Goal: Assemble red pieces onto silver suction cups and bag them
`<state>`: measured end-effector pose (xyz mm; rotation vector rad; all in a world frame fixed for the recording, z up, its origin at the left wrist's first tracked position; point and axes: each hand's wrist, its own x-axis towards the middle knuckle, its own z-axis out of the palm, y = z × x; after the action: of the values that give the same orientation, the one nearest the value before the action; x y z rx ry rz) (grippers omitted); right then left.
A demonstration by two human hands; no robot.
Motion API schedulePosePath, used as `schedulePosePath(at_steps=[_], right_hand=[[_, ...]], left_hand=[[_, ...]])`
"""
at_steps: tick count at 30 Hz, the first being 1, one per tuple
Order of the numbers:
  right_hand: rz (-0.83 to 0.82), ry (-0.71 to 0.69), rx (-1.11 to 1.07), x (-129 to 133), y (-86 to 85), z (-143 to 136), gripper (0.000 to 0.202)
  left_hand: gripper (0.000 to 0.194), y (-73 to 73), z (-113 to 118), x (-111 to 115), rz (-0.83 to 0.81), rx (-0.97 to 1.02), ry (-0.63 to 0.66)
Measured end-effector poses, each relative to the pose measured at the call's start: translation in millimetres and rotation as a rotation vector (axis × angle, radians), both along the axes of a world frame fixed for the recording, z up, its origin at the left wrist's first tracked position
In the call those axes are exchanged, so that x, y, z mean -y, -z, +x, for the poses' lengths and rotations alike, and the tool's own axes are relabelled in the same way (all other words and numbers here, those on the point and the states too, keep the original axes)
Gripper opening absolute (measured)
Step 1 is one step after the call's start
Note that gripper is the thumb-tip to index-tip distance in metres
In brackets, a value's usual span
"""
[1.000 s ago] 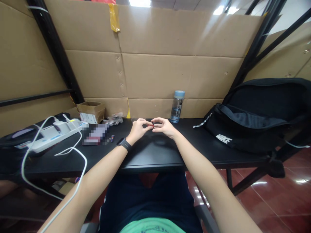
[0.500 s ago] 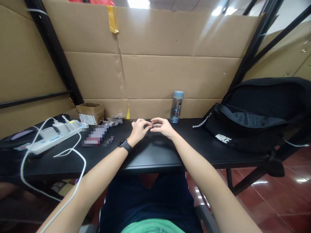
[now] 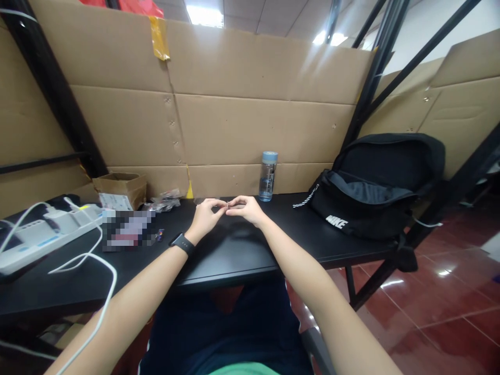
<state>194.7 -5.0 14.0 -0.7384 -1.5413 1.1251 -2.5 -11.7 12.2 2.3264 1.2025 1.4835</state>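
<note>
Over the middle of the black table (image 3: pixel 234 255), my left hand (image 3: pixel 207 214) and my right hand (image 3: pixel 248 209) meet at the fingertips. Both are closed in a pinch around something thin and tiny between them, too small to name. A dark watch sits on my left wrist. Behind my right hand stands a clear water bottle (image 3: pixel 267 177) with a blue lid. Left of my left hand lie some clear plastic packets (image 3: pixel 166 200) and a small colourful item (image 3: pixel 159 235).
A white power strip (image 3: pixel 50 234) with plugs and a loose white cable (image 3: pixel 111 276) occupies the left side. A small open cardboard box (image 3: pixel 123 188) stands behind a blurred-out item (image 3: pixel 128 229). An open black backpack (image 3: pixel 363 192) rests at the right. Cardboard panels (image 3: pixel 250 125) line the back.
The camera view has shifted to the right, so everything appears further left. My right fingers have closed in toward the left fingertips and are more tightly pinched.
</note>
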Motion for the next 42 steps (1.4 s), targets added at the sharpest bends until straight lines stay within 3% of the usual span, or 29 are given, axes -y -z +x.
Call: schedulePosePath(at_steps=[11, 19, 28, 31, 36, 42], right_hand=[[-0.005, 0.013, 0.010, 4, -3.1, -1, 0.047], [-0.010, 0.007, -0.011, 5, -3.8, -3, 0.047], [0.012, 0.035, 0.027, 0, -1.0, -3, 0.049], [0.015, 0.041, 0.028, -1, -1.6, -2, 0.049], [0.011, 0.027, 0.037, -1, -2.6, 1, 0.045], [-0.015, 0.007, 0.030, 1, -2.9, 0, 0.041]], left_hand=[[0.021, 4.6, 3, -8, -0.155, 0.179, 0.165], [0.023, 5.8, 1, -11, -0.155, 0.114, 0.117], [0.023, 8.7, 1, -15, -0.208, 0.159, 0.156], [0.025, 7.3, -2, -14, -0.181, 0.153, 0.206], [0.059, 1.2, -8, -5, 0.006, -0.050, 0.177], [0.041, -5.1, -4, 4, 0.066, -0.163, 0.093]])
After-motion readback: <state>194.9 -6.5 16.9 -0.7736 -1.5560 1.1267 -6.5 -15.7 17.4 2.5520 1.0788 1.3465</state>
